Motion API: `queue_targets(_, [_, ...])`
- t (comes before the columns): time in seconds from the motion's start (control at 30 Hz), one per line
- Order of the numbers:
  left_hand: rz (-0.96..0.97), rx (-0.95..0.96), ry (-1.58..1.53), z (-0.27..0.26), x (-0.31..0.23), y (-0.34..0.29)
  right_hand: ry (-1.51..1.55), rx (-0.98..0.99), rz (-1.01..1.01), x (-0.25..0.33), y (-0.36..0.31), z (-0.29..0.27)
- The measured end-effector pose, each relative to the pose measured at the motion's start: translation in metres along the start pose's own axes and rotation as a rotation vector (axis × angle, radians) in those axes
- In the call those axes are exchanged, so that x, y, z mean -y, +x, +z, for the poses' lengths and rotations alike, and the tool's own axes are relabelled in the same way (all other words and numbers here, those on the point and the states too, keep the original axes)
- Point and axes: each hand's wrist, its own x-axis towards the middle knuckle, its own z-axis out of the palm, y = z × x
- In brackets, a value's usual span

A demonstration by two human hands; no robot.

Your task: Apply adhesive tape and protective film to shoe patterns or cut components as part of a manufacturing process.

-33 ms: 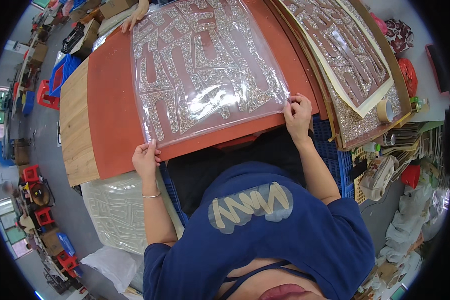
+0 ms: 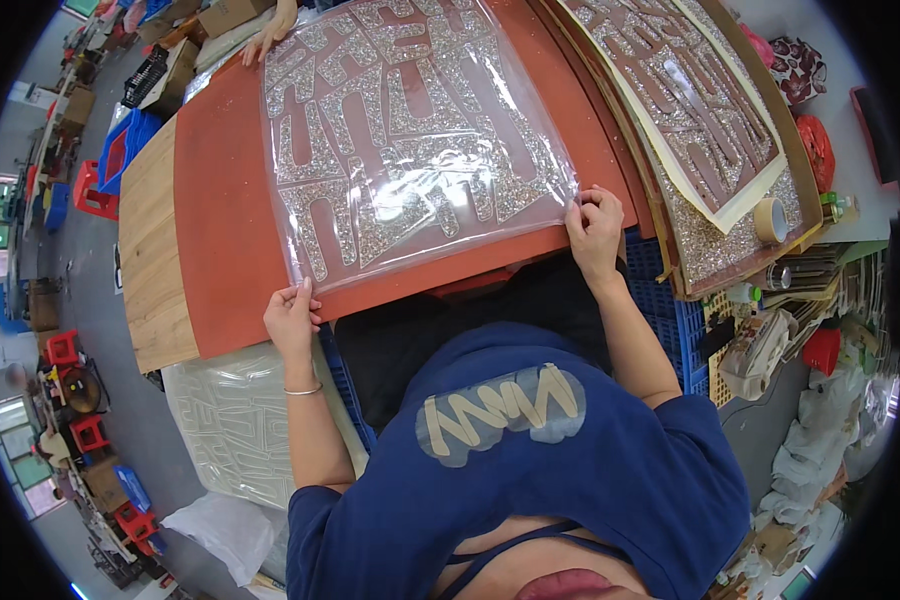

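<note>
A clear plastic sheet [image 2: 515,150] lies over a pattern of glittering, silvery letter-like shapes [image 2: 410,180] on the red-brown board [image 2: 225,200]. My left hand [image 2: 292,318] pinches the sheet's near left corner between thumb and fingers. At the near right corner, my right hand [image 2: 597,228] grips the same sheet with its fingers curled in. Light glares off the plastic and blurs part of the pattern in the middle. Another person's hand [image 2: 270,38] rests at the sheet's far left edge, and the far end runs out of the picture.
On the right, a shallow tray [image 2: 810,205] of glitter carries another patterned sheet [image 2: 695,120] and a tape roll [image 2: 769,221]. Bare wood [image 2: 155,260] borders the board on the left. Below it sits an embossed translucent sheet [image 2: 235,410]. Blue crates [image 2: 660,310] stand beneath the right side.
</note>
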Motion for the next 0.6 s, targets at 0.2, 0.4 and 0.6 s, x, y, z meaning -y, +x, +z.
queue_targets(0.2, [-0.061, -0.016, 0.146, -0.003, -0.016, 0.002, -0.100, 0.010, -0.067, 0.006, 0.006, 0.005])
queue_targets(0.4, [0.185, -0.224, 0.805, -0.008, -0.018, -0.005, -0.252, 0.072, -0.070, 0.018, 0.013, -0.010])
queue_targets(0.6, [0.530, -0.103, 1.031, -0.017, 0.019, -0.008, -0.365, 0.107, -0.036, 0.003, 0.013, -0.030])
